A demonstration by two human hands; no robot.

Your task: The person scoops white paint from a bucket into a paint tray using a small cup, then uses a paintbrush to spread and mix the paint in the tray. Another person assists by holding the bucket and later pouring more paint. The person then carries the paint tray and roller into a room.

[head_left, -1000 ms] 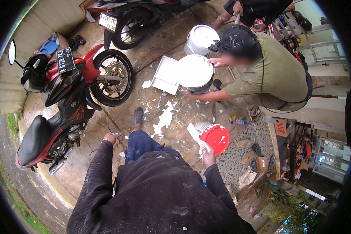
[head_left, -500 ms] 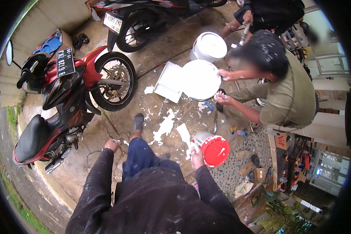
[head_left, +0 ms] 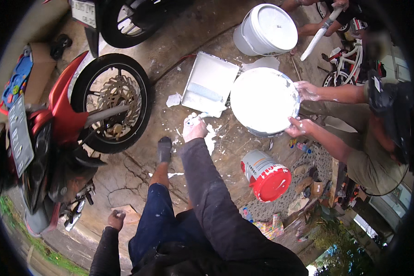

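Note:
My right hand (head_left: 194,129), smeared with white, reaches forward and is closed round the handle of a scraper (head_left: 213,114) coated in white. The scraper's blade points right, beside the near edge of a white paint tray (head_left: 187,102); whether they touch I cannot tell. Low at my left side, my left hand (head_left: 116,220) hangs with its fingers curled and nothing visible in them. Right of the tray, a co-worker's two hands (head_left: 301,127) grip the rim of a large round bucket (head_left: 264,101) whose top is white. Spilled white paint (head_left: 210,140) lies below the scraper.
A grey bucket with a red lid (head_left: 272,183) lies tilted at right. A lidded white bucket (head_left: 267,30) stands farther back, near another person's white-coated stick (head_left: 315,43). At left stands a red and black motorbike (head_left: 60,103); a second motorbike's wheel (head_left: 124,23) is behind it.
My right hand has carried the scraper forward and left, from beside the red-lidded bucket to the tray's near edge. My left hand sits lower. The view has shifted, bringing tray and buckets nearer.

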